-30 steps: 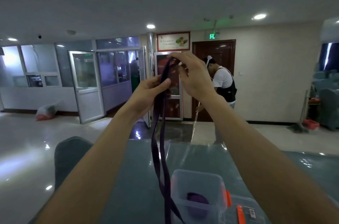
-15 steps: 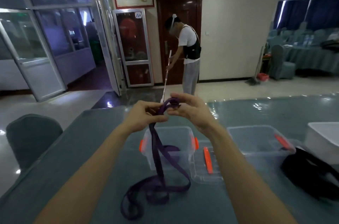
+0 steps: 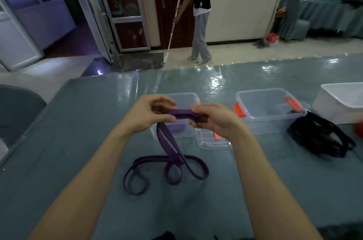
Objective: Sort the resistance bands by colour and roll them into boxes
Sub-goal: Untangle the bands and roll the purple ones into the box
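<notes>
Purple band: you hold its top end in both hands above the table's middle. Your left hand pinches it between thumb and curled fingers. Your right hand has its fingers curled round the folded end. Between the hands the band runs left to right. From your left hand the rest drops down and lies in loose loops on the table, nearer you than the grip. Rolling will likely mean drawing that slack up toward your right hand. Just behind your hands a clear box holds something purple, probably a rolled band; a lid lies beside it. Toward the right edge a second box looks empty, with black bands heaped just beside it.
</notes>
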`<move>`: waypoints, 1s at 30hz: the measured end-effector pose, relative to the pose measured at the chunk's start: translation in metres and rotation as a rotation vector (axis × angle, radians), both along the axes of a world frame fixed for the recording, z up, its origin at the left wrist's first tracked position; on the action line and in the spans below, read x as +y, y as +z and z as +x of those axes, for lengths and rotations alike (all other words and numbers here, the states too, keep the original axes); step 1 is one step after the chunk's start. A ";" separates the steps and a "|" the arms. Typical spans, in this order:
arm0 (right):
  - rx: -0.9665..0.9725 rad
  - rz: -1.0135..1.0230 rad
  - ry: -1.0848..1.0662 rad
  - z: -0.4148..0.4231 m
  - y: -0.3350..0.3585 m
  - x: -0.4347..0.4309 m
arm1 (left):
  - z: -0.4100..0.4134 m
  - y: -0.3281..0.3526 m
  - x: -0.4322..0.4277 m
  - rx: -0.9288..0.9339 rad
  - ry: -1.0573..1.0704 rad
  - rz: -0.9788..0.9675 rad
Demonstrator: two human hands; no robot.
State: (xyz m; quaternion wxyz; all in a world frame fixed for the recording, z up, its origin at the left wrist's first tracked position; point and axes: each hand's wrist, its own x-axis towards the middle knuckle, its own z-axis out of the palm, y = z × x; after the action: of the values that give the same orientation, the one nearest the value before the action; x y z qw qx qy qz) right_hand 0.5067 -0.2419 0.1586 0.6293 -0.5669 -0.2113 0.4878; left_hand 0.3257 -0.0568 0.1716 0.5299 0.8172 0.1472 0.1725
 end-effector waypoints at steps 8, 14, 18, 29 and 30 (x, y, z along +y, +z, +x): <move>-0.075 0.033 -0.037 0.006 0.034 0.011 | -0.002 -0.003 0.025 0.131 -0.037 0.163; -0.197 -0.035 0.023 0.006 0.047 0.027 | 0.016 -0.036 -0.001 0.079 -0.244 -0.119; -0.079 -0.034 -0.029 0.017 0.035 0.030 | 0.020 -0.052 -0.001 -0.006 -0.165 -0.246; 0.202 -0.066 -0.068 0.029 -0.032 0.027 | 0.025 -0.047 0.045 0.155 -0.113 0.037; 0.097 -0.111 -0.044 0.028 -0.039 0.026 | 0.025 -0.046 0.050 0.193 -0.111 0.079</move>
State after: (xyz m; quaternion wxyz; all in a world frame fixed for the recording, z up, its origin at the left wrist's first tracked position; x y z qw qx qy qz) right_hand 0.5352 -0.2162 0.1198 0.6169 -0.5812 -0.1406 0.5117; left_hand 0.3506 -0.0066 0.1259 0.4893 0.8572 0.1451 0.0691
